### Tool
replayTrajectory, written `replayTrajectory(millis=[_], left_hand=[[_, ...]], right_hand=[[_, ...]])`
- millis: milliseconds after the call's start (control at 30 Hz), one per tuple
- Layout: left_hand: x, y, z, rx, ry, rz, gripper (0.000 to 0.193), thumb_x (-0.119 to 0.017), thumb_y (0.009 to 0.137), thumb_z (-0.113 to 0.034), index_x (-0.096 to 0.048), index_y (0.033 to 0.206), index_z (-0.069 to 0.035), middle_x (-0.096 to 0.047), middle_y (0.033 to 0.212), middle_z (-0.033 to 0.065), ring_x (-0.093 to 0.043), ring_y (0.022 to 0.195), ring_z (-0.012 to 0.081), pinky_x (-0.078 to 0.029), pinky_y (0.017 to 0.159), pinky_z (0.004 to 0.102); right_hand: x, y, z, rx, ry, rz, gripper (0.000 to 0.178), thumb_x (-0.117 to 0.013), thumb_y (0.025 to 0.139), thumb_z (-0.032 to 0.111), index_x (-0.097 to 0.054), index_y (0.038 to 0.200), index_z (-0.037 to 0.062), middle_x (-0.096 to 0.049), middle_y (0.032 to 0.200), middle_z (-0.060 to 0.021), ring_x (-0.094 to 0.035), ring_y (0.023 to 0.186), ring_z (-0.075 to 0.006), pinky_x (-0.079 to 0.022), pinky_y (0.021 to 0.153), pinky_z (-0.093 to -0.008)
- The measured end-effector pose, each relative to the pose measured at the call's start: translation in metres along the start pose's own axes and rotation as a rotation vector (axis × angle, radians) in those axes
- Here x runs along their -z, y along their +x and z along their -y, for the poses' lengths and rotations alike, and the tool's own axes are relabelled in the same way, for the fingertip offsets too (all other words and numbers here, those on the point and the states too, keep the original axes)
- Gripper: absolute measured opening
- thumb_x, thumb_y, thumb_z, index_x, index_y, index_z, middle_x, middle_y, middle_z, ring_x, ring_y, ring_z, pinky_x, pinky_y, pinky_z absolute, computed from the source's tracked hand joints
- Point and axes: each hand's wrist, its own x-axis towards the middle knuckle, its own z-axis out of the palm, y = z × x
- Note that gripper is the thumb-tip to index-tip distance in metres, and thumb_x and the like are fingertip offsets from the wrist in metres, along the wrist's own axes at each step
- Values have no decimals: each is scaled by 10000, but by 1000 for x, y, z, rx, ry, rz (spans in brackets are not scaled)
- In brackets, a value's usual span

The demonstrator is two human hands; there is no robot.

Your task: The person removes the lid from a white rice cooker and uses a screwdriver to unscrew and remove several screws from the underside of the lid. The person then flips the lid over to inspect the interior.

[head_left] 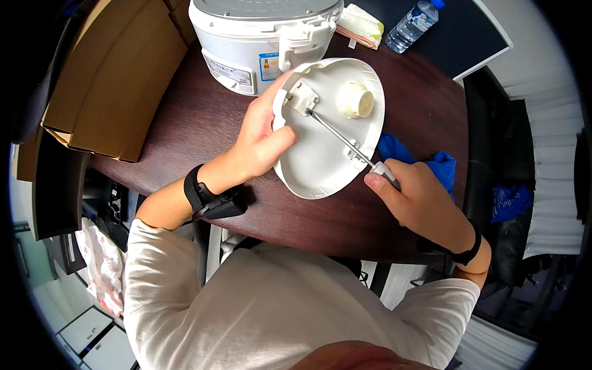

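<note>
The white cover [314, 166] was tilted up between the two hands with its hollow inner side showing, in front of the rice cooker [237, 46]; whether its lower rim touched the surface [197, 117] could not be told. The tip of a screwdriver [336, 134] met the lower corner of a small fitting [302, 98] near the cover's left edge, but was too small to show whether it sat in a screw. The shaft crossed the cover, passing over a bracket [354, 150] near the rim; a round cap [356, 100] stood out to the upper right.

The left hand [262, 139] gripped the left rim, thumb bent over the inner face, the other fingers mostly hidden behind. The right hand [416, 191] had its fingers closed around the screwdriver's handle.

With such a long, slanted shaft, a sideways push could have made the tip slip, scratching the plastic or jabbing toward the left thumb. Gripped at one side only, the cover might have twisted under turning force, and a loosened screw could have rolled away.

Farther out lay a blue cloth [441, 166], a folded towel [361, 26] and a water bottle [410, 28], with a cardboard box [114, 80] at left.
</note>
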Motion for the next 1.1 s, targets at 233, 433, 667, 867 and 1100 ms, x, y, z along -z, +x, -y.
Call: replayTrajectory(millis=[233, 433, 667, 867, 1100], left_hand=[[-3, -2, -1, 5, 98, -21, 780, -484, 625, -95, -354, 1383, 39, -513, 1239, 96, -476, 1131, 176, -357, 983, 284], [3, -1, 2, 72, 25, -55, 732, -468, 659, -59, -351, 1371, 61, -542, 1231, 135, -502, 1144, 199, -366, 1001, 310], [4, 1, 6, -35, 74, 1, 719, -472, 656, -69, -375, 1358, 55, -547, 1213, 127, -501, 1132, 194, -374, 992, 315], [4, 0, 7, -13, 53, -2, 724, -476, 657, -64, -369, 1363, 57, -537, 1236, 131, -492, 1154, 197, -366, 1005, 319], [5, 0, 7, 24, 72, -9, 748, -481, 657, -58, -344, 1382, 61, -524, 1258, 138, -478, 1175, 201, -352, 1018, 319]], right_hand=[[-5, -9, 1, 156, -383, -158, 336, -592, 906, 288, -568, 711, 17, -563, 540, -144, -565, 472, -268, -428, 461, -367], [10, 1, 20, 232, -1134, -445, 147, -627, 806, 206, -562, 756, 83, -562, 675, -58, -585, 585, -194, -436, 515, -316], [46, 18, 4, 413, -973, -503, 148, -653, 795, 260, -586, 830, 133, -521, 749, -22, -588, 685, -195, -439, 572, -299], [23, 6, -19, 120, -186, -131, 381, -600, 902, 339, -589, 756, -12, -576, 540, -121, -578, 457, -238, -439, 450, -326], [-5, 6, -15, -153, 301, 199, 432, -490, 973, 344, -598, 753, -12, -550, 498, -59, -529, 385, -125, -405, 379, -245]])
